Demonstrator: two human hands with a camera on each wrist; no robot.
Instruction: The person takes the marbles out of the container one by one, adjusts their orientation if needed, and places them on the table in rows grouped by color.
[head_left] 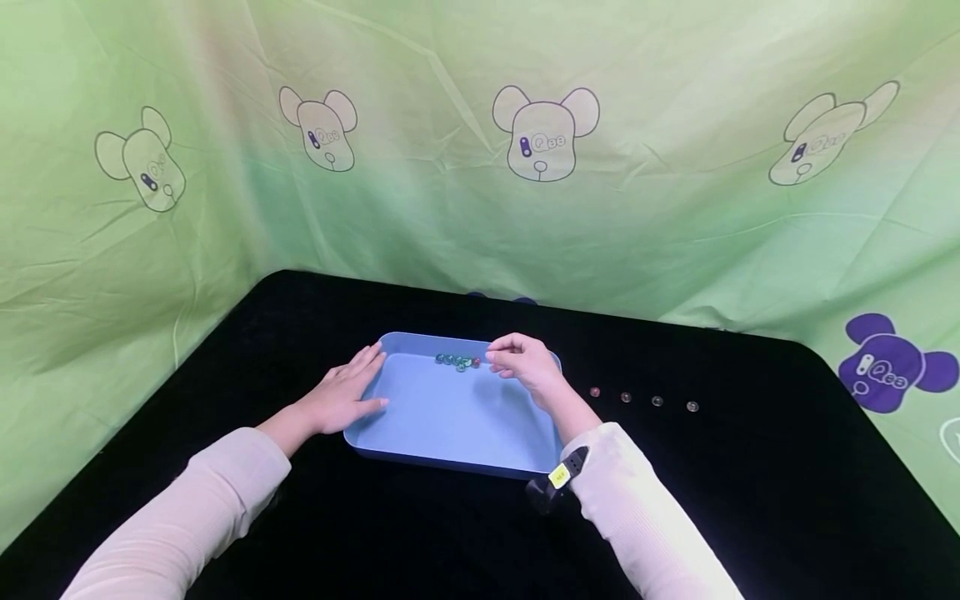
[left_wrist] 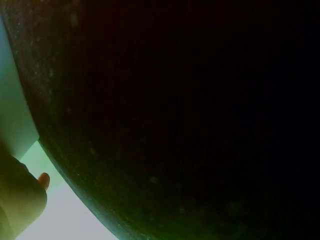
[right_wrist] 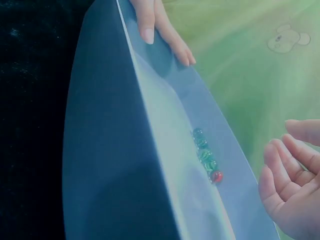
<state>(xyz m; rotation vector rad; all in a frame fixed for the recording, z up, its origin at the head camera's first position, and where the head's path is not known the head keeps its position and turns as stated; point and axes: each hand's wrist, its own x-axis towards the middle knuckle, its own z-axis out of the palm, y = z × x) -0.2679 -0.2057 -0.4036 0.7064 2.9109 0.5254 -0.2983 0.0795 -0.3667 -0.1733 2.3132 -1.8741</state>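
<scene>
looking down past your pale sleeves, you see a dark band with a yellow tag (head_left: 561, 473) strapped round your right wrist, nearest to you. beyond it a blue tray (head_left: 450, 429) lies flat on the black table (head_left: 750, 500), roughly in the middle of the tabletop.

your left hand (head_left: 347, 393) rests on the tray's left rim, fingers straight and relaxed, gripping nothing; the right wrist view shows its fingertips (right_wrist: 148, 34) lapping over the rim onto the inner wall. the left wrist view is mostly dark tabletop, with only a fingertip at the lower left corner.

your right hand (head_left: 523, 363) sits over the tray's far right corner, fingers loosely bent. in the right wrist view the palm faces open with the fingers gently curved and nothing in it, so the hand is released.

just left of that hand, a short row of marbles (head_left: 456, 361) lies inside the tray against its far wall: several greenish ones and a red marble (head_left: 476, 362) at the end closest to your right fingers, close to them but not touching.

out on the table to the right of the tray, four more marbles (head_left: 642, 398) lie spaced apart in a line, the nearest to the tray reddish.

behind everything hangs a green cloth (head_left: 480, 167) printed with bear heads, one of them purple at the far right.
</scene>
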